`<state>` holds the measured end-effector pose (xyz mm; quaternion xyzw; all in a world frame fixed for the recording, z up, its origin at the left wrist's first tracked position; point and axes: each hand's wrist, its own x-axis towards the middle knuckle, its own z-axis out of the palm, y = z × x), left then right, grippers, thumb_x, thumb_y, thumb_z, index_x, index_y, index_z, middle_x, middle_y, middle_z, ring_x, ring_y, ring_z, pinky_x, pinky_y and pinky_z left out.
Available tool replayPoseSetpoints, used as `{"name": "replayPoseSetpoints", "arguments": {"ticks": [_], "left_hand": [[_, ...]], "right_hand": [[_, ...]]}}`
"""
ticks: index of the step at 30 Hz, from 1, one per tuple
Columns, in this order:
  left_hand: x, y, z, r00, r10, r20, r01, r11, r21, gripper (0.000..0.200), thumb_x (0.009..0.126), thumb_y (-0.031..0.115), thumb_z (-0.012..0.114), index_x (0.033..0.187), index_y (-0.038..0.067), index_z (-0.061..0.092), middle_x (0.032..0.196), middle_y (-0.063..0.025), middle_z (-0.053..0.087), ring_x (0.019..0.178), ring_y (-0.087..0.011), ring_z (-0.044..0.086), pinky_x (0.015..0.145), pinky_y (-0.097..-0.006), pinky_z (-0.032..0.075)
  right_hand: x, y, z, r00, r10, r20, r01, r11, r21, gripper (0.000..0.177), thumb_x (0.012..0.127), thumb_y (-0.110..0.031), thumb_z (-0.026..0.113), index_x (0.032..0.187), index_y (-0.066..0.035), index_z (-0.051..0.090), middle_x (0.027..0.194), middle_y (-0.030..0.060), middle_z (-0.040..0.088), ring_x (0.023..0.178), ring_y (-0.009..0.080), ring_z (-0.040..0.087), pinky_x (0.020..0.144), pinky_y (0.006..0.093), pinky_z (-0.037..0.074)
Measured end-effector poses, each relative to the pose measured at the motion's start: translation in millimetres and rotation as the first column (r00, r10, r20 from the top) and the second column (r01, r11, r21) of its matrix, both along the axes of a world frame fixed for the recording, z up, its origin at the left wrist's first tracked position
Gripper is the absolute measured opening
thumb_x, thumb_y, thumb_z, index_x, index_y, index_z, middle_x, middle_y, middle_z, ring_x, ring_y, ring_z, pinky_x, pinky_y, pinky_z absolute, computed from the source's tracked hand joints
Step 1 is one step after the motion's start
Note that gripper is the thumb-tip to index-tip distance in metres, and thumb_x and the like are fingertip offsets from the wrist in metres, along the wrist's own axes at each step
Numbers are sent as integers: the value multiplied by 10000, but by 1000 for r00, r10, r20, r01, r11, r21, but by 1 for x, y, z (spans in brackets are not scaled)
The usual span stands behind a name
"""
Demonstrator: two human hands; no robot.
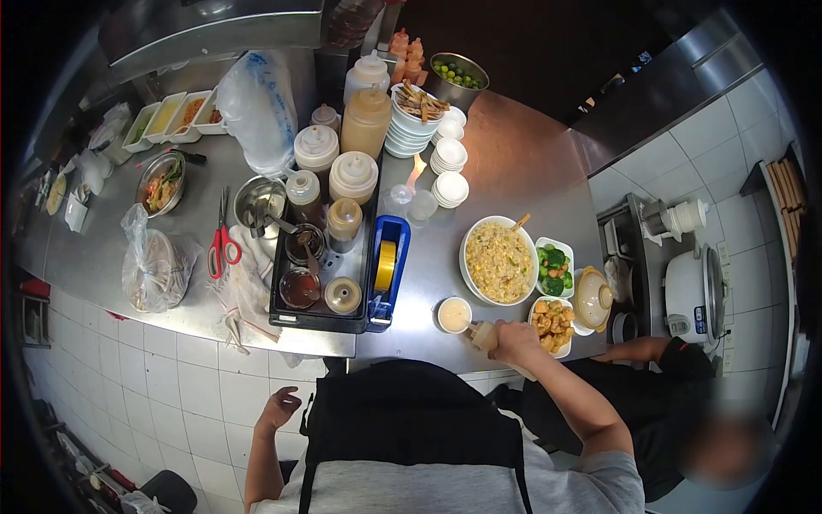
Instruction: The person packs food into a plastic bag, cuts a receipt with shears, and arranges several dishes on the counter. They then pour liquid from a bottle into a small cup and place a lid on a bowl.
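My right hand (517,344) grips a squeeze bottle (482,335), tilted so that its nozzle points at a small white bowl (443,323) of pale creamy sauce (455,314). Just beyond stands a large white bowl (466,272) of fried rice (501,259), with a wooden handle sticking out. Next to it are a white dish of broccoli (555,267) and a dish of golden fried pieces (552,325). My left hand (278,409) hangs beside my body, off the counter, its fingers loosely bent and apart, with nothing visible in it.
A black tray (315,321) holds several sauce bottles and jars, beside a blue tape dispenser (390,274). Red scissors (224,248), a bagged container (158,270) and stacked white dishes (449,155) share the counter. Another person in black (621,398) stands at my right, near a lidded pot (592,298).
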<state>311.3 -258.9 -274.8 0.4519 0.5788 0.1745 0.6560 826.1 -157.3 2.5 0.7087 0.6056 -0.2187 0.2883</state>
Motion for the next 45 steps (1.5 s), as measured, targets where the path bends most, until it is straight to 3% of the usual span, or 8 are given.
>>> {"name": "replayPoseSetpoints", "arguments": {"ticks": [9, 15, 22, 26, 36, 41, 43, 45], "left_hand": [[-12, 2, 4, 1000, 16, 10, -16, 999, 42, 399, 748, 26, 631, 1131, 25, 520, 801, -53, 637, 704, -118, 597, 617, -250, 476], [-16, 66, 131, 954, -275, -119, 245, 944, -220, 391, 767, 134, 651, 1125, 23, 540, 830, -64, 647, 756, -124, 598, 707, -256, 469], [-30, 179, 391, 961, -173, 217, -1, 781, 625, 84, 775, 59, 639, 726, 18, 584, 785, -56, 616, 800, -162, 585, 738, -288, 449], [-47, 267, 458, 981, 71, -183, 146, 358, 922, 130, 774, 107, 631, 725, -1, 577, 764, -69, 591, 733, -184, 563, 678, -299, 432], [5, 503, 350, 315, 380, -870, 798, 390, 460, 250, 744, 98, 533, 934, 175, 677, 1018, -86, 620, 1001, -234, 561, 899, -405, 357], [43, 626, 229, 592, 415, -691, 532, 442, 722, 398, 890, 288, 386, 1233, 105, 476, 1291, -84, 454, 1201, -237, 401, 1011, -385, 271], [52, 686, 170, 24, 648, -761, 881, 346, 323, 417, 914, 328, 361, 1215, 64, 476, 1276, -87, 469, 1184, -247, 410, 1006, -394, 281], [38, 669, 190, 11, 655, -756, 829, 417, 373, 404, 904, 323, 377, 1194, 63, 488, 1250, -89, 480, 1160, -248, 422, 991, -396, 289]], "right_hand": [[1, -5, -4, 999, -29, -31, 30, 999, 17, 532, 616, -340, 728, 1021, -57, 530, 912, 149, 627, 891, 308, 599, 778, 395, 463], [2, -12, 9, 933, -107, -342, 163, 977, 139, 528, 580, -268, 745, 1010, -44, 536, 914, 151, 622, 871, 297, 600, 782, 368, 462], [-54, 21, 78, 281, 17, -959, 545, 820, 174, 572, 492, -65, 763, 1009, -52, 518, 942, 27, 547, 881, 162, 537, 812, 305, 429], [-117, 54, 100, 142, 312, -939, 695, 644, 319, 636, 500, -8, 754, 1064, -51, 464, 991, 34, 483, 921, 165, 507, 801, 303, 430], [-195, 102, 61, 127, 158, -979, 731, 653, 200, 637, 584, -27, 783, 1126, -31, 448, 1017, 58, 521, 919, 142, 525, 795, 287, 441], [-192, 116, 24, 316, 191, -929, 566, 748, 346, 594, 619, -55, 773, 1133, -41, 473, 996, 47, 537, 920, 148, 536, 792, 277, 446], [-201, 110, 55, -100, 23, -995, 671, 740, -50, 470, 676, -64, 733, 1091, -38, 515, 990, 51, 544, 889, 155, 548, 769, 284, 456], [-180, 104, 60, -73, 34, -997, 669, 743, -24, 452, 736, -57, 677, 1139, -9, 479, 1064, 97, 529, 968, 195, 523, 831, 320, 436]]}}
